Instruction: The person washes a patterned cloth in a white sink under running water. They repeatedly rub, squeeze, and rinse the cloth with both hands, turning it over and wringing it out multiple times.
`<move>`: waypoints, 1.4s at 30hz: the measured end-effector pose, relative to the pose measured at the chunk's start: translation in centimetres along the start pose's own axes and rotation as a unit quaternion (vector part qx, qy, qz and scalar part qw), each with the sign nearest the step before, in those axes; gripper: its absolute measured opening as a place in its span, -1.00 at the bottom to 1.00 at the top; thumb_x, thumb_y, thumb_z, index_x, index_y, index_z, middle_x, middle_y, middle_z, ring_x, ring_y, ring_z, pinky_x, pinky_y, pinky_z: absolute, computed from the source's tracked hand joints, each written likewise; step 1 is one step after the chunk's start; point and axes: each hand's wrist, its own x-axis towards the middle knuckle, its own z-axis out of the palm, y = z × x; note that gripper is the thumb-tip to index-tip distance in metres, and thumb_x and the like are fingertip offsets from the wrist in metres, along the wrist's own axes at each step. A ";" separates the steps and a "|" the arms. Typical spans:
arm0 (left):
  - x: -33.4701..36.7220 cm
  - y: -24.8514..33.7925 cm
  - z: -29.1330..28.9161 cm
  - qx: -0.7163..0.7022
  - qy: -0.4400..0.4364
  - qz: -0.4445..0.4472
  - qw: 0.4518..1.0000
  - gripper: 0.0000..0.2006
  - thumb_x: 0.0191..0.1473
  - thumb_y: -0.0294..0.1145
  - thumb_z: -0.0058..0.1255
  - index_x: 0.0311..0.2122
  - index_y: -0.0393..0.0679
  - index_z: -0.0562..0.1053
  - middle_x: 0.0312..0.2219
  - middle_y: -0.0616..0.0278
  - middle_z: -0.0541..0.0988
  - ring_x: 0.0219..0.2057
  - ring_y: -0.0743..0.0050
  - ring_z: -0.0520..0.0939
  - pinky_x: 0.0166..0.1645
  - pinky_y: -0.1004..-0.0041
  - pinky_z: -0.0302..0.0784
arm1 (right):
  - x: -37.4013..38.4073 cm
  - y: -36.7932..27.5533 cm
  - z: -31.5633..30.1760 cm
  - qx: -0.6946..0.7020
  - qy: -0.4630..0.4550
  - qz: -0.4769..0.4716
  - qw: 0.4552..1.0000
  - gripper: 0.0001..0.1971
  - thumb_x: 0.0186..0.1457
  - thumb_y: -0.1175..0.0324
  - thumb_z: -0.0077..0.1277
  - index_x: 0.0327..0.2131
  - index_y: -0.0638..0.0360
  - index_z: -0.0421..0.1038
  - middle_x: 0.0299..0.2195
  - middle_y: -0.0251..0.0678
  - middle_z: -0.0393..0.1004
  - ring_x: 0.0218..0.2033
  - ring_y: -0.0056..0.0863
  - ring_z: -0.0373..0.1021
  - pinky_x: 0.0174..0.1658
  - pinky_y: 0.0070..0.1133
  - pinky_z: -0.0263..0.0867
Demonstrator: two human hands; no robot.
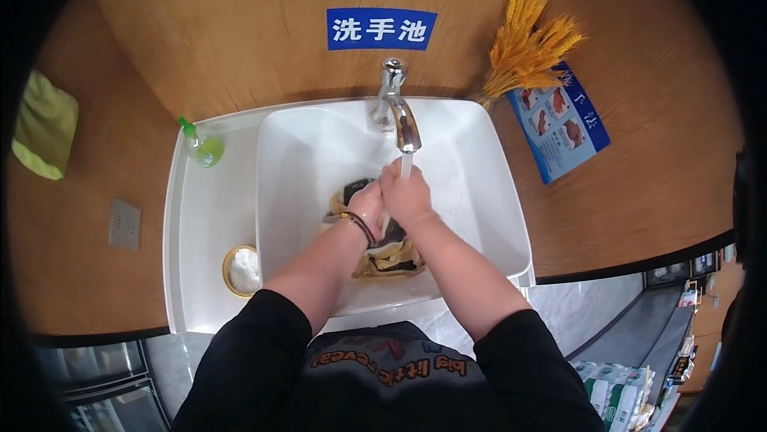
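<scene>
Both my hands are together in the white sink (471,168), under the tap (401,116), which is running. My right hand (407,194) is closed, and the stream of water falls on its fingers. Against it presses my left hand (367,207), its fingers curled, with a dark bracelet at the wrist. What lies between the palms is hidden. Directly beneath the hands is a crumpled wet tan-and-black cloth item (387,260) on the sink bottom; its exact kind does not show.
On the left ledge are a green-capped bottle (206,148) of green liquid and a round bowl (243,270) of white stuff. A yellow-green towel (46,128) hangs at far left. Dried wheat stalks (527,44) and a blue-and-white poster (559,124) are on the right.
</scene>
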 end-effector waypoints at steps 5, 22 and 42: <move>3.8 -1.4 -5.5 -0.217 -0.297 -0.029 0.930 -0.73 0.12 -0.16 -0.28 -0.30 -0.13 0.36 -0.35 0.22 0.46 -0.27 0.35 0.44 -0.11 0.33 0.33 | -7.0 -4.5 0.6 0.071 0.007 -0.223 0.972 -0.77 0.03 0.27 -0.17 -0.28 0.20 0.26 -0.35 0.09 0.29 -0.29 0.03 0.27 -0.18 -0.27 0.22; -0.7 0.1 0.5 -0.108 -0.101 -0.031 0.988 -0.71 0.07 -0.19 -0.18 -0.21 -0.18 0.38 -0.29 0.27 0.49 -0.25 0.42 0.46 -0.16 0.47 0.36 | -0.9 0.4 -2.1 -0.022 0.005 0.001 1.000 -0.77 -0.04 0.33 -0.16 -0.29 0.25 0.28 -0.31 0.03 0.32 -0.19 -0.01 0.25 -0.12 -0.31 0.21; 2.3 -1.8 -1.7 -0.124 -0.141 -0.046 0.981 -0.74 0.05 -0.17 -0.19 -0.30 -0.14 0.38 -0.36 0.19 0.48 -0.30 0.32 0.46 -0.19 0.28 0.37 | -0.1 -1.0 -2.6 -0.018 -0.038 0.073 0.996 -0.76 0.05 0.27 -0.25 -0.30 0.25 0.26 -0.27 0.04 0.30 -0.23 -0.02 0.30 -0.15 -0.30 0.26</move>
